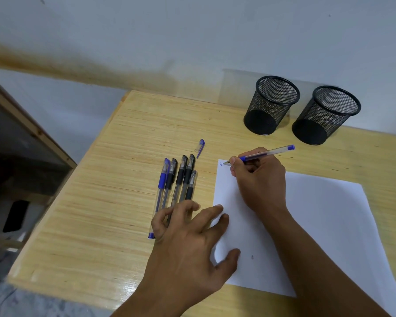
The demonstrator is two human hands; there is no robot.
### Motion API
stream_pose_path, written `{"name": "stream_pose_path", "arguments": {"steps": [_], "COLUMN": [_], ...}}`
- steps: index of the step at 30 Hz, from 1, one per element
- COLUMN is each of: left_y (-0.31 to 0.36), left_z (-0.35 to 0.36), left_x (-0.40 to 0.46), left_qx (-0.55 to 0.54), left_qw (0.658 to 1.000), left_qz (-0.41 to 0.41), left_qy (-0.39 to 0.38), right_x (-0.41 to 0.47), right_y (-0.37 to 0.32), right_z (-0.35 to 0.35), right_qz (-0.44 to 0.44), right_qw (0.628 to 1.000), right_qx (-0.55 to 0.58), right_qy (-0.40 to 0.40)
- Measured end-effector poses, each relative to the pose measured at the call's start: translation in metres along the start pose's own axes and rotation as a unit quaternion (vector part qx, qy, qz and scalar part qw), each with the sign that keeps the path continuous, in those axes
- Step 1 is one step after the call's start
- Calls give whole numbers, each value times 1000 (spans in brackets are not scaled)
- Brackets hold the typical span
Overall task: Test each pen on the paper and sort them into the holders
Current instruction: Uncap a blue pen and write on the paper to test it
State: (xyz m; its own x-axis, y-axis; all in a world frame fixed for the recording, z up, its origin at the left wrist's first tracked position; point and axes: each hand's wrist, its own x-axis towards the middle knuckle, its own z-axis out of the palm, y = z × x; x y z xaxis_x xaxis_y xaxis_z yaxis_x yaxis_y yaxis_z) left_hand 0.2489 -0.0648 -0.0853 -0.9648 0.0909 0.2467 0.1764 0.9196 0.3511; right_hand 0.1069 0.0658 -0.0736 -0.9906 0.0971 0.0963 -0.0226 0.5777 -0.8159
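Pen in use: a clear blue pen [264,153] is pinched in the right hand [258,179], uncapped, tip on the top left corner of the paper [318,220], blue end cap slanting up and to the right.
Mark: small blue writing [220,164] sits just left of the tip, too small to read.
Right hand: fingers and thumb are curled round the pen's blue grip; the heel of the hand rests on the paper.
Paper: a white sheet lies flat on the table [114,179], right of the pen row, its near edge close to the table's front.
Left hand: the left hand [188,243] lies flat with fingers spread and holds nothing; thumb and two fingertips press the paper's left edge, the other fingers lie over the lower ends of the row.
Cap: a loose blue cap [200,147] lies on the table, just beyond the row and apart from it.
Row: five capped pens [177,181] lie side by side, touching; the leftmost is blue, the others black.
Holders: two black mesh holders [271,105] [326,115] stand upright, side by side, at the table's far edge by the wall [192,30], well apart from the pens; no pens show inside.
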Motion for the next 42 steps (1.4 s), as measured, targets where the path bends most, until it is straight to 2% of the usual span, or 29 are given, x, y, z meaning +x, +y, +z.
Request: {"name": "stream_pose_path", "arguments": {"steps": [42], "left_y": [0], "left_z": [0], "left_x": [0], "left_qx": [12], "left_qw": [1000], "left_qz": [1], "left_qy": [1], "right_x": [-1], "right_y": [-1], "right_z": [-2], "right_qz": [24], "right_qw": [1000], "right_qx": [3], "right_qy": [-18]}}
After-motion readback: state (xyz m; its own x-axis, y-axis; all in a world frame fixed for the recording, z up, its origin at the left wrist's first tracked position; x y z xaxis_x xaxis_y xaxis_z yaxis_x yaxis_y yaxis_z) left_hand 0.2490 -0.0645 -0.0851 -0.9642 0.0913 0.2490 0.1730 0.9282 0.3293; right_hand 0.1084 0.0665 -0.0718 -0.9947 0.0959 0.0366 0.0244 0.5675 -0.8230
